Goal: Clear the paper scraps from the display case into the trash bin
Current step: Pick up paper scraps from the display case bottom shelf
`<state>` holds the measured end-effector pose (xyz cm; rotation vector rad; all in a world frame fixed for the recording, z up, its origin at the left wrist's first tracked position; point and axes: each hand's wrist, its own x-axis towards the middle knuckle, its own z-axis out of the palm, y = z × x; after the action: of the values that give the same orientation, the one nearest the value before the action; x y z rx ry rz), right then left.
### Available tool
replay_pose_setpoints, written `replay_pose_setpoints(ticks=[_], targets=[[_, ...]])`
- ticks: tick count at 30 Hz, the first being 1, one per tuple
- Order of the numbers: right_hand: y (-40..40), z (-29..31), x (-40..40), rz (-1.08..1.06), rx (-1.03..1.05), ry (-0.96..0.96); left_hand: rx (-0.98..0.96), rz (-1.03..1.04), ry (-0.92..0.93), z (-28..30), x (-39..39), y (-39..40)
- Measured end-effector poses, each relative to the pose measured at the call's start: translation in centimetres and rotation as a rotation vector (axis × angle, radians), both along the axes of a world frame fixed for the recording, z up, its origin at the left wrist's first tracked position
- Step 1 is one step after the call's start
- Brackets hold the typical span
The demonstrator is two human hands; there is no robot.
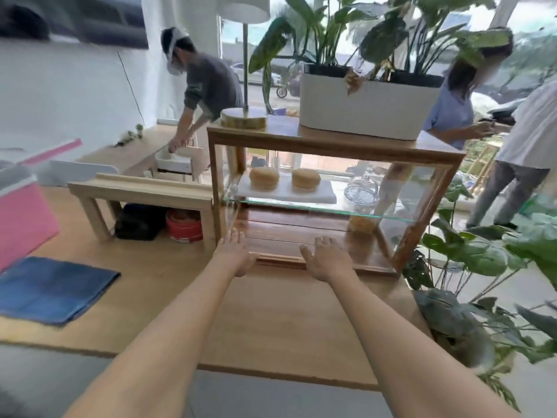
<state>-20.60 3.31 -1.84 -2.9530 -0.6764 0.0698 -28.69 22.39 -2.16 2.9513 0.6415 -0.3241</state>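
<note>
A wooden display case (331,144) with glass sides stands on the wooden counter in front of me. On its glass shelf (316,208) lie two round buns (264,178) on a white board, beside a glass dome dish (361,191). My left hand (233,251) reaches to the case's lower left front corner, fingers apart, holding nothing. My right hand (324,257) hovers at the lower front edge, fingers spread, also holding nothing. I see no paper scraps on the wooden bottom shelf (286,233). No trash bin is clearly in view.
A white planter (361,113) and a lamp base (243,118) sit on top of the case. A blue cloth (51,289) and a pink box (21,218) lie at the left. A small wooden bench (138,188) stands left of the case. People work behind. Leafy plants (482,267) crowd the right.
</note>
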Motion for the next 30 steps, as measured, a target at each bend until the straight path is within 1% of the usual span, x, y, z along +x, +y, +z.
replay_pose_setpoints(ticks=[4, 9, 13, 18, 24, 30], targets=[[4.8, 1.0, 1.2, 0.055, 0.006, 0.006, -0.006, 0.016, -0.045, 0.6, 0.7, 4.2], [9.5, 2.2, 3.1, 0.117, 0.037, -0.020, -0.034, -0.013, -0.032, 0.1, 2.4, 7.3], [12.1, 3.0, 4.5, 0.129, 0.070, -0.040, -0.070, -0.061, -0.010, -1.1, 3.3, 7.8], [15.0, 3.5, 6.0, 0.166, 0.061, -0.042, -0.092, -0.110, 0.009, -3.1, 4.1, 7.3], [18.0, 3.8, 8.2, 0.217, 0.057, -0.073, -0.102, -0.099, -0.018, -4.3, 4.9, 7.8], [21.3, 4.2, 10.4, 0.280, 0.159, -0.052, -0.161, -0.098, -0.080, -6.0, 4.7, 7.4]])
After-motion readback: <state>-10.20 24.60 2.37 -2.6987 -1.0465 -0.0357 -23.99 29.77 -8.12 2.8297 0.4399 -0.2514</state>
